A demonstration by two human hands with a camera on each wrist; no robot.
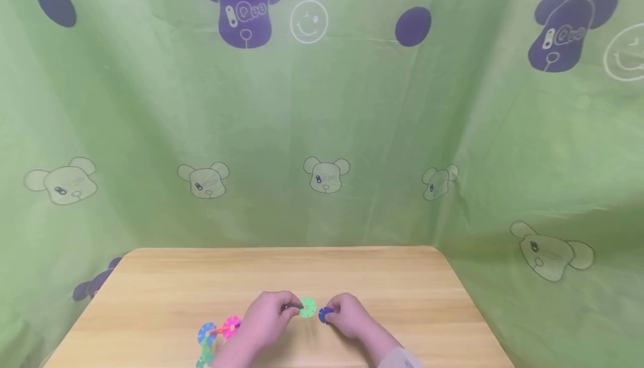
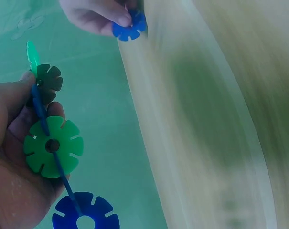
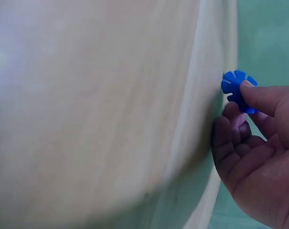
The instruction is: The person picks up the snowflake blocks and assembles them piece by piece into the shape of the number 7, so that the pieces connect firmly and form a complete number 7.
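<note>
My left hand [image 1: 266, 317] grips a chain of slotted plastic discs over the table, its thumb pressing near the chain's end. That end is a light green disc [image 1: 308, 307], standing out past the fingertips toward the right. In the left wrist view, a dark disc [image 2: 52, 80], a larger green disc [image 2: 70, 152] and a deep blue disc [image 2: 102, 208] follow along the chain, linked by thin discs seen edge-on. My right hand [image 1: 349, 315] pinches one loose blue slotted disc [image 3: 232, 87] between thumb and fingers. A small gap separates this blue disc from the green one.
Further chain pieces, a pink disc [image 1: 232, 330] and a light blue disc [image 1: 203, 334], show left of my left forearm. The wooden table [image 1: 352, 270] has rounded far corners. A green curtain [image 1: 322, 105] with bear prints hangs behind it and along both sides.
</note>
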